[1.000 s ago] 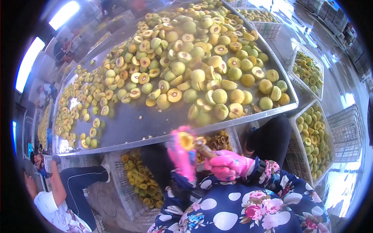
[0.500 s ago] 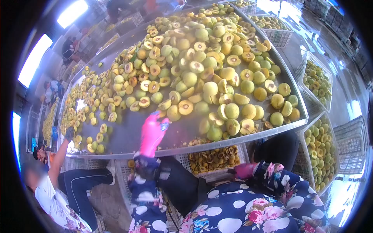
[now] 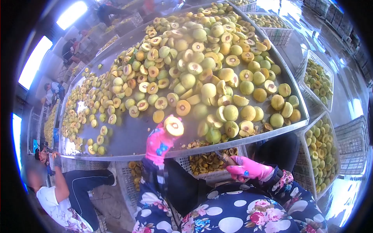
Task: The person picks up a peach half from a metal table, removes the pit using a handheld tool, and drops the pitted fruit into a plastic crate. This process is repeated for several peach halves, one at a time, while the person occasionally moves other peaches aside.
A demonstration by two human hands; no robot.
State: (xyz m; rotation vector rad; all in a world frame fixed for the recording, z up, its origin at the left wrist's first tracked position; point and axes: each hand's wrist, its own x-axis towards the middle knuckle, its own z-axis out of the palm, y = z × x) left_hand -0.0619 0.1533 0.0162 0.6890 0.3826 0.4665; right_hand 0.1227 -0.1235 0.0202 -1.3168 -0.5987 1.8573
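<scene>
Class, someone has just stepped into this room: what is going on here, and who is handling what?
A person in pink gloves sits at a long metal table heaped with whole and halved yellow-green fruit. The left hand holds up a fruit half, cut face showing its pit hollow. The right hand grips a small tool low by the lap, above a crate of pits and scraps. Baskets of fruit stand at the right. Another person works at the table's far left end.

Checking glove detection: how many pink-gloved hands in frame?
2. Left hand is raised at the table edge, holding a peach half. Right hand is lower, over the crate of pits, gripping a knife.
</scene>
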